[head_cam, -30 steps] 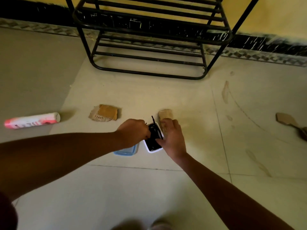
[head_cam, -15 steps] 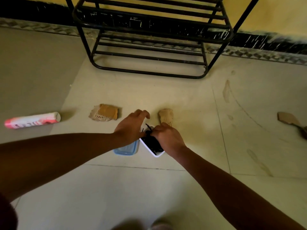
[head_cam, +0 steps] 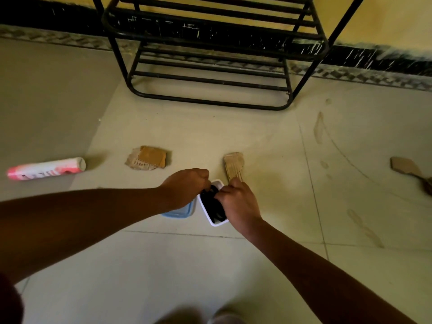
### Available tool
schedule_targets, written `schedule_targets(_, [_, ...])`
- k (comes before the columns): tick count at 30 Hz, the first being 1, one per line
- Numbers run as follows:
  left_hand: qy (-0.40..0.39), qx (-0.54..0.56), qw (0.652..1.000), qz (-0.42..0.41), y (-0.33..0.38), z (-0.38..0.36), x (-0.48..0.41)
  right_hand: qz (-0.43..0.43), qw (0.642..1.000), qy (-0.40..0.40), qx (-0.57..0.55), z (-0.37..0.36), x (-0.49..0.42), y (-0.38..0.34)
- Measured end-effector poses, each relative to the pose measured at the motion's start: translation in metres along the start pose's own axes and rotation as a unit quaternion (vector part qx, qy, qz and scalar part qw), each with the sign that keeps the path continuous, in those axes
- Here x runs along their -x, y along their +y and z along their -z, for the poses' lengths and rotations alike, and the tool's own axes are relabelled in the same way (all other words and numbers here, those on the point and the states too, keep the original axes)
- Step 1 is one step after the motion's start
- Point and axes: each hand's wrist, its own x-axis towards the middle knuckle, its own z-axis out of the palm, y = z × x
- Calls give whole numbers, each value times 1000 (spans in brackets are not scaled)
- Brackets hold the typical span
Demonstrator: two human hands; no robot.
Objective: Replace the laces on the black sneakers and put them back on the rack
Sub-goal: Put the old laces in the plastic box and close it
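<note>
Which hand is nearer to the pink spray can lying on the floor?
Left. The left hand is at the white box, on the side facing the spray can; the right hand is on the box's far side.

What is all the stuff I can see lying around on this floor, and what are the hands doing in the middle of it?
Shoe rack: one, black metal, no shoes visible on it, against the far wall.
Spray can: one, pink and white, lying on its side at far left.
Cardboard scraps: three, brown; one left of centre, one just beyond the container, one at the right edge.
Container: one, white, on the floor at centre.
Laces: black, bundled in the container; count unclear.
Lid: one, pale blue, beside the container, partly under the left wrist.
Left hand: closed, pinching the laces.
Right hand: closed on the laces.
</note>
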Motion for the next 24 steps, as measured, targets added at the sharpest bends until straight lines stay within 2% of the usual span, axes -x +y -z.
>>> schedule_targets(3, [18, 66, 997, 28, 1, 3, -4, 3, 1000, 9, 13, 3, 5, -1])
schedule_targets(6, [-37, 10, 999, 1, 10, 5, -4, -28, 998, 49, 8, 4, 6, -1])
schedule_targets(8, [-48, 8, 999, 2, 13, 3, -3, -60, 995, 71, -20, 4, 6, -2])
schedule_targets(11, [-20, 73, 997, 20, 14, -1, -5, -105, 986, 80, -100, -2, 12, -5])
schedule_targets(14, [33, 196, 975, 97, 15, -1, -5, -212, 950, 50, -226, -2, 15, -3])
schedule_targets(17, [92, 265, 947, 158, 10, -2, -4, -314, 890, 11, -331, -7, 16, 3])
schedule_targets(19, [92, 275, 935, 206, 6, -3, -5, -343, 861, 2, -377, -11, 17, 3])
schedule_targets(21, [74, 282, 931, 217, 5, -5, -7, -354, 847, -4, -396, -14, 18, 0])
schedule_targets(24, [67, 312, 929, 190, 5, -9, -8, -357, 850, -5, -388, -14, 19, -4])
